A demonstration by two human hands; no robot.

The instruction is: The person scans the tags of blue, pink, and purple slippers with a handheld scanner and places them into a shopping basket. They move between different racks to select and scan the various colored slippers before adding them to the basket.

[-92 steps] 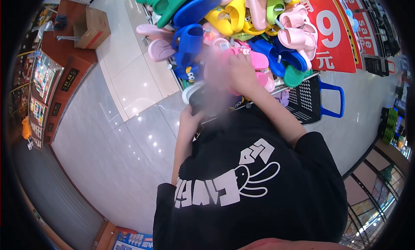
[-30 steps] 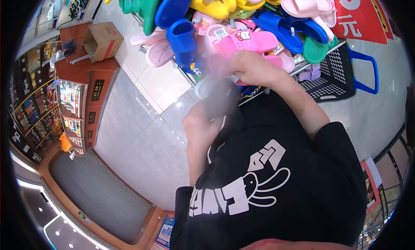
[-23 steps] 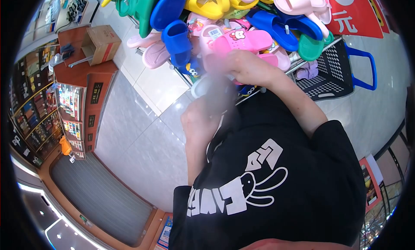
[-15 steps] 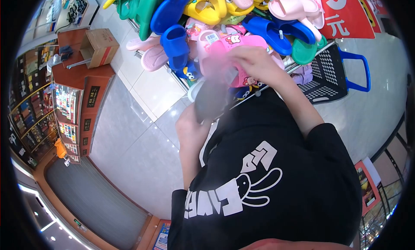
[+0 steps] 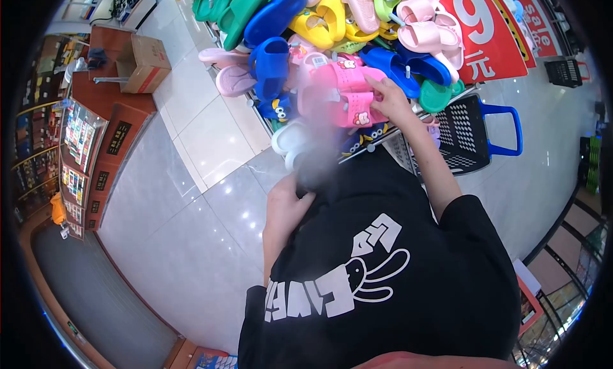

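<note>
A pair of bright pink slippers (image 5: 355, 75) with cartoon bunny charms lies at the front of a heaped slipper rack. My right hand (image 5: 393, 104) pinches their right side between thumb and fingers. Lower down, in front of the black T-shirt (image 5: 383, 190), my left hand (image 5: 284, 206) is curled, thumb pressed against something dark. A hazy smear covers its fingertips, so what it holds cannot be made out. White slippers (image 5: 285, 139) hang just above the left hand, and a blue slipper (image 5: 269, 66) stands left of the pink pair.
Green (image 5: 242, 18), yellow (image 5: 322, 21) and pale pink slippers (image 5: 431, 34) crowd the rack. Behind it rises a red price sign (image 5: 479, 30). A black shopping basket with a blue handle (image 5: 504, 152) sits right of the rack. At left are a cardboard box (image 5: 147, 66) and a wooden counter (image 5: 112, 139).
The view has shifted, showing more of the red sign. My right hand has moved from over the pink slippers to their right edge. My left hand has dropped slightly towards the shirt.
</note>
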